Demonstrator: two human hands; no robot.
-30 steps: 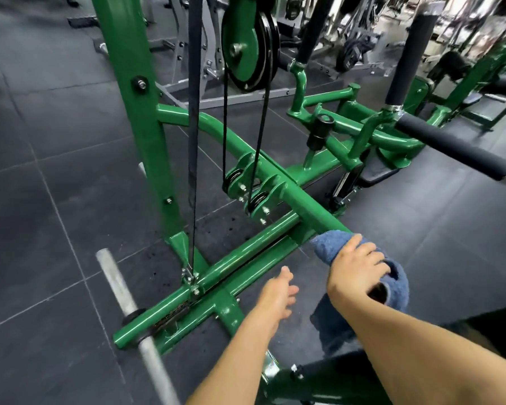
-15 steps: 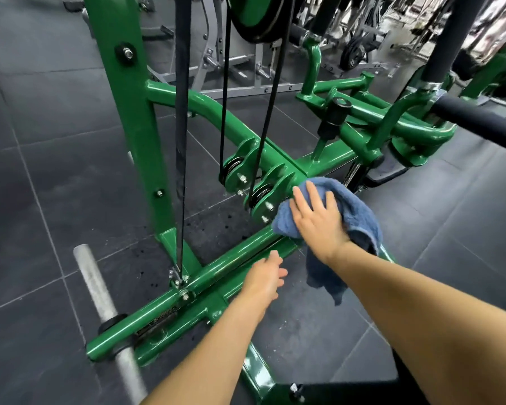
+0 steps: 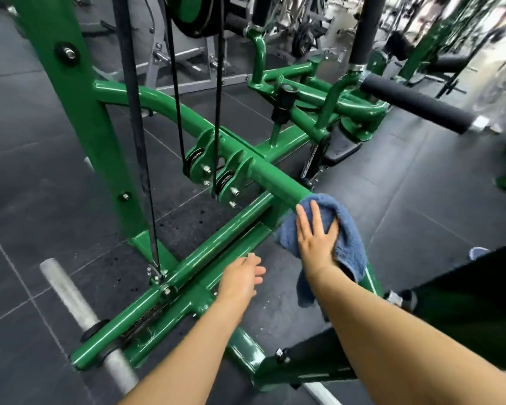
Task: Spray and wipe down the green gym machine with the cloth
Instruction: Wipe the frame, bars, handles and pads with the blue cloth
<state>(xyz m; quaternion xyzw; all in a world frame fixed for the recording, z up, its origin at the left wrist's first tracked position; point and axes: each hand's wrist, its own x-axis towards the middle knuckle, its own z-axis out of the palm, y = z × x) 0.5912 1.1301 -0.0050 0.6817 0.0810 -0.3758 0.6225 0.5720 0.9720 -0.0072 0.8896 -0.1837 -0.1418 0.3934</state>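
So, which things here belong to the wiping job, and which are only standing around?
Job:
- blue cloth, pressed on the green bar by the right hand
- green gym machine
- left hand, holding nothing

Standing around:
- silver barbell on the floor
- grey frame behind
- weight plates, far back

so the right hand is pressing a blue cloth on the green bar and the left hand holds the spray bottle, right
Not quite. In the head view the left hand holds nothing; no spray bottle is visible. The right hand does press the blue cloth on the green bar.
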